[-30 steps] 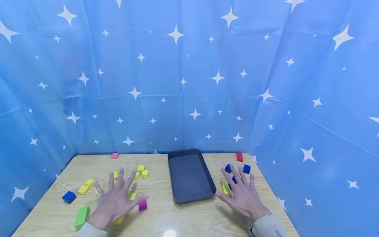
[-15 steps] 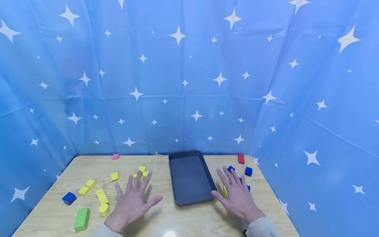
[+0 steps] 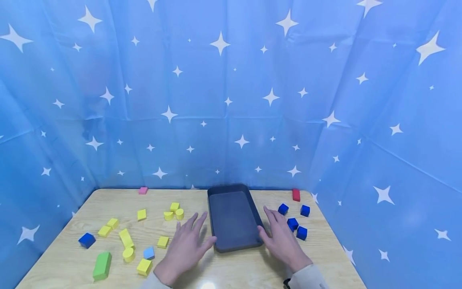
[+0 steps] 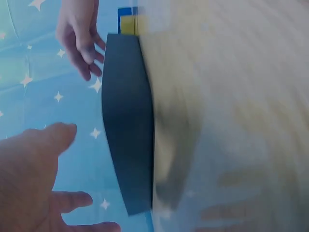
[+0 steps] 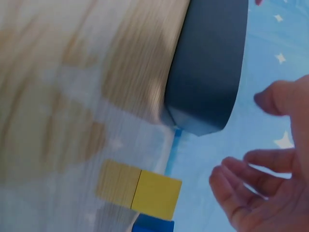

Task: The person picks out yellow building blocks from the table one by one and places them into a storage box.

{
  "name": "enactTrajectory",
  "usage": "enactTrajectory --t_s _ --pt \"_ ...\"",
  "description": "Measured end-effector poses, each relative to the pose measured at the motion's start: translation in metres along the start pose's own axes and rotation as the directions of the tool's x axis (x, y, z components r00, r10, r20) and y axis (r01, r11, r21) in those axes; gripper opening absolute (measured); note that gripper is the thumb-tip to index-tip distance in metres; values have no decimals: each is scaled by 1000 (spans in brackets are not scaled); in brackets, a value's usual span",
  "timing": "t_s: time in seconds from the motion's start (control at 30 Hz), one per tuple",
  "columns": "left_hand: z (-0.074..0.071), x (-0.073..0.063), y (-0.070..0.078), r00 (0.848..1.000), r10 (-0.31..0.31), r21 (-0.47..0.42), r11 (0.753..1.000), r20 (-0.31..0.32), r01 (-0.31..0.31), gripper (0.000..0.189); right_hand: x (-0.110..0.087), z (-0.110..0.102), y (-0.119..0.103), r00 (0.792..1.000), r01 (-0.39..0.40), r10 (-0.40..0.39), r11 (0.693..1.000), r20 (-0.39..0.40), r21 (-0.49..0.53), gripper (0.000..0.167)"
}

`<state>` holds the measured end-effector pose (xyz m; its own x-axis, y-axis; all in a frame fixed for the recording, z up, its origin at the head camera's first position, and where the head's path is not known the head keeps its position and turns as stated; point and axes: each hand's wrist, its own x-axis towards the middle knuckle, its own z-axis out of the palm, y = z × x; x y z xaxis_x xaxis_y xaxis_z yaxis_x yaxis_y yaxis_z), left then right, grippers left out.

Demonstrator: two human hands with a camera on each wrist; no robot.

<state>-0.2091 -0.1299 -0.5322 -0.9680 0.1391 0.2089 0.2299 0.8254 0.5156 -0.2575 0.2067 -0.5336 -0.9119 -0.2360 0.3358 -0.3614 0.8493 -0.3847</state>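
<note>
A dark grey rectangular tray [image 3: 236,222] lies on the wooden table. My left hand [image 3: 185,247] is held at its near left corner, fingers spread and relaxed. To the right of the tray is my right hand [image 3: 285,243], its thumb close to the rim. The right wrist view shows the right hand [image 5: 270,179] apart from the tray wall [image 5: 207,63], holding nothing. A gap also shows between the left hand [image 4: 38,169] and the tray [image 4: 128,111] in the left wrist view. A yellow block [image 5: 157,193] sits beside the tray, hidden behind my right hand in the head view.
Several yellow blocks [image 3: 126,239], a green block [image 3: 102,265], a light blue block [image 3: 149,253] and a dark blue block [image 3: 87,240] lie left. A pink block [image 3: 143,190] is at the back. On the right are several blue blocks [image 3: 302,233] and a red block [image 3: 296,195].
My left hand has moved right towards the tray, uncovering yellow and light blue blocks. The right hand has shifted slightly left, uncovering blue blocks. The purple block seen earlier is now out of sight.
</note>
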Motion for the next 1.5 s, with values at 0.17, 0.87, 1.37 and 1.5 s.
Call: enactTrajectory --t_s 0.17,0.87,1.37,1.5 --pt "12 6 7 999 3 -100 995 43 1 81 4 4 -4 999 -39 39 998 1 52 65" --pt "25 15 15 998 53 -191 980 -34 -59 64 9 5 -5 984 -139 123 982 126 129 48" --pt "22 14 11 999 27 -219 975 -34 -34 64 12 -7 2 966 -179 132 963 224 204 48" --pt "20 15 10 999 4 -209 978 -45 -14 66 13 -9 4 960 -171 118 965 253 201 46"
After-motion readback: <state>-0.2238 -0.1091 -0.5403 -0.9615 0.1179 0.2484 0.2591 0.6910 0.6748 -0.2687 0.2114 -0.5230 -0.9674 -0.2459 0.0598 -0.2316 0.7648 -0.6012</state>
